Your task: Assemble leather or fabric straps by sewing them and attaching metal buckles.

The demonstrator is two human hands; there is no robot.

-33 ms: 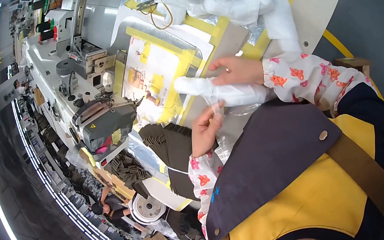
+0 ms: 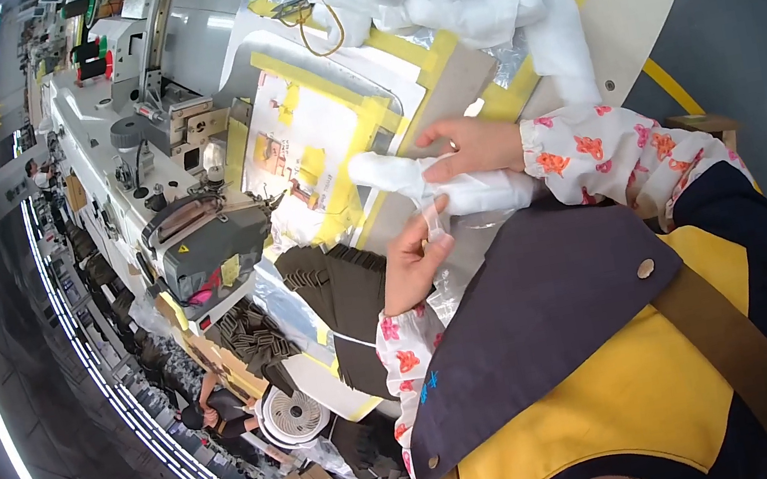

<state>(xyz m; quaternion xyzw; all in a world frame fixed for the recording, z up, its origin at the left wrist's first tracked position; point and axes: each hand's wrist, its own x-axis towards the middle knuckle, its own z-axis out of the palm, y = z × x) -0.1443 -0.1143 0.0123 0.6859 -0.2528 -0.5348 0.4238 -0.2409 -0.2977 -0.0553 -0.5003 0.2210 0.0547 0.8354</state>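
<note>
A soft white padded roll [image 2: 482, 190] lies in front of me, its narrower end pointing left toward a taped paper sheet. My right hand [image 2: 480, 147] holds the roll from the far side, thumb pressed on top and forefinger reaching past it. With thumb and fingers together, my left hand [image 2: 412, 260] pinches a clear plastic strip [image 2: 433, 218] at the roll's near side. The strip runs up against the roll's surface; where it ends is hidden. Several similar white rolls [image 2: 476, 1] are heaped at the far side of the table.
Left of the sheet [image 2: 283, 155] stands a sewing machine [image 2: 211, 238]. Stacked dark brown fabric pieces [image 2: 344, 307] lie near my left forearm. Beyond them are a white fan [image 2: 296, 414] and another person [image 2: 214, 410]. A brown cord [image 2: 322, 21] lies by the heap.
My left hand has shifted slightly to the right, and the clear strip in its fingers has moved with it. My right hand has barely moved on the roll.
</note>
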